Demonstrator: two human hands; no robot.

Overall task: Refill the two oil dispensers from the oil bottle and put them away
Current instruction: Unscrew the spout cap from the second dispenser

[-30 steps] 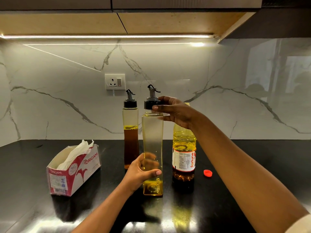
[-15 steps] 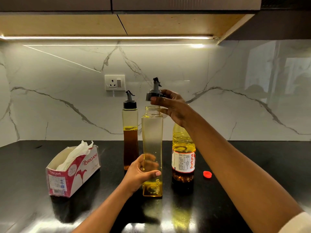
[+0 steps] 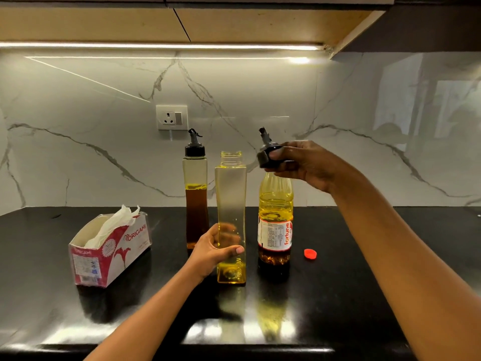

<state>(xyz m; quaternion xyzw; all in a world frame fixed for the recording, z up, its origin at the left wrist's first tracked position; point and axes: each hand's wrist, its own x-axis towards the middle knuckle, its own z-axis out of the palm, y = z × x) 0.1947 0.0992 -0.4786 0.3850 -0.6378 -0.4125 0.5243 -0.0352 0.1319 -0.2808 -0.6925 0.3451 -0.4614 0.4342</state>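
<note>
"ORIGAMI" on the tissue box; "fortune" on the oil bottle.

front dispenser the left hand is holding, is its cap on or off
Off. The front dispenser has a bare neck; the right hand holds the black spout cap above the oil bottle.

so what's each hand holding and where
Left hand grips the uncapped dispenser around its lower body; right hand holds the black pourer cap by its collar.
</note>
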